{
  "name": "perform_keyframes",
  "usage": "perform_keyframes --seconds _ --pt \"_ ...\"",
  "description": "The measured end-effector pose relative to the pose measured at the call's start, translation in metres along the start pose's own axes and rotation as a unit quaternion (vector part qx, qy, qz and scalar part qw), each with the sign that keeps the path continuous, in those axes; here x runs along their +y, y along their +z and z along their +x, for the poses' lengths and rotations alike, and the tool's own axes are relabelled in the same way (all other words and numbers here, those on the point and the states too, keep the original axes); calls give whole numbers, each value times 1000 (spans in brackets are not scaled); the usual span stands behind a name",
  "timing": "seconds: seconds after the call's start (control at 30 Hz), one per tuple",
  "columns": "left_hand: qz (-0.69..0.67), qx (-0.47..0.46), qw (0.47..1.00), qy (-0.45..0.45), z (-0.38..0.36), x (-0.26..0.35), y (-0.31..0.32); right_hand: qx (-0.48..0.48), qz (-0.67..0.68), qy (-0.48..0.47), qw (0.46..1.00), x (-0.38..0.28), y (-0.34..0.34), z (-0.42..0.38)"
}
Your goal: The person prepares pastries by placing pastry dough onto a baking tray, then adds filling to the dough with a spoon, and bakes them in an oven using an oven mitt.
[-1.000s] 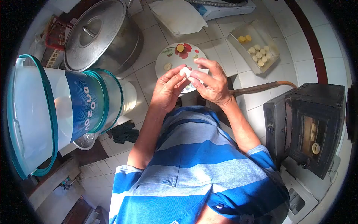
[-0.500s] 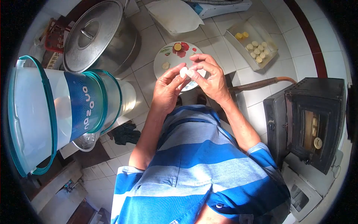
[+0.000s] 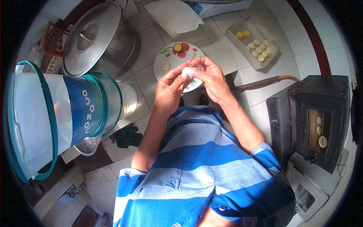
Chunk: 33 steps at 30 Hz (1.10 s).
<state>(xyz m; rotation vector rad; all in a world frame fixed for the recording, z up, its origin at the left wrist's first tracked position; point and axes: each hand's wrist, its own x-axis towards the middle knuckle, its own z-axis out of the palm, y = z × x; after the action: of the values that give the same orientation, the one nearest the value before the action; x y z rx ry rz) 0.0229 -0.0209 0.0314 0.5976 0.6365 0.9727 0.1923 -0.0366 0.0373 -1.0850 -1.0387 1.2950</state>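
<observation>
Both hands meet above a round floral plate (image 3: pixel 170 56) on the white tiled floor (image 3: pixel 302 41). The left hand (image 3: pixel 170 89) and right hand (image 3: pixel 210 77) pinch a small, soft white dough ball (image 3: pixel 187 71) between their fingertips. On the plate lie 1 yellow disc and 2 pale pieces. Far right, a clear rectangular tray (image 3: pixel 252 38) holds rows of small round pale and yellow cakes. A dull steel pot (image 3: pixel 96 38) with a lid stands far left; a black metal oven (image 3: pixel 314 117) sits right.
</observation>
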Motion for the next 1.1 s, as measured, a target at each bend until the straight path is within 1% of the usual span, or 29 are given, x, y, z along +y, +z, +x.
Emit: perform_keyframes --seconds 0.03,0.07,0.1,0.17,0.2,0.27,0.3,0.37,0.4,0.43,0.47,0.5,0.57,0.6,0.67,0.7,0.77,0.8,0.9,0.97,1.1 --pt "-17 0 1000 -7 1 0 -1 -11 192 97 977 4 0 1" --pt "-34 0 999 -13 1 1 -1 -4 246 115 963 6 2 1" --pt "-34 1 999 -13 1 1 -1 -4 246 115 962 4 4 0" --pt "-42 -12 999 -5 -1 2 1 3 158 78 984 -3 8 -1" --pt "-42 -12 999 -6 0 0 -2 4 158 78 984 -2 9 -2" --pt "-78 -10 997 -9 2 -4 -10 8 63 24 998 -2 10 -1" --pt "-78 -9 997 -9 2 -3 -8 7 64 25 998 -2 11 -1" --pt "-41 38 998 -14 1 1 -1 16 -3 -46 999 -3 12 -4" --pt "-41 39 998 -13 0 3 0 15 -3 -46 999 -5 12 -5" --pt "-45 28 999 -10 0 4 0 14 -144 -119 982 -7 10 -7" --pt "-48 15 999 -8 0 5 1 14 -282 -189 940 -8 9 -8" --pt "-49 14 999 -10 1 3 -3 16 -283 -188 940 -6 7 -8" --pt "-87 -24 995 -31 4 -1 -14 11 -360 -226 905 0 4 -6" --pt "-87 -23 995 -32 3 0 -12 12 -360 -226 905 1 3 -7" --pt "-9 9 1000 -27 0 4 -7 -13 -385 -218 897 1 2 -8" --pt "-9 9 1000 -28 1 3 -9 -13 -385 -218 897 0 3 -8" --pt "-13 0 999 -30 1 0 -16 -3 -393 -264 881 -2 8 -7" --pt "-13 0 999 -31 1 0 -16 -3 -393 -264 881 -2 7 -6" --pt "2 5 1000 -27 0 0 -13 -21 -387 -242 890 0 4 -5" --pt "-32 37 998 -46 1 5 -7 -47 -366 -205 907 0 1 -4" --pt "-8 28 998 -54 1 5 -12 -49 -369 -195 907 -3 -1 -3"
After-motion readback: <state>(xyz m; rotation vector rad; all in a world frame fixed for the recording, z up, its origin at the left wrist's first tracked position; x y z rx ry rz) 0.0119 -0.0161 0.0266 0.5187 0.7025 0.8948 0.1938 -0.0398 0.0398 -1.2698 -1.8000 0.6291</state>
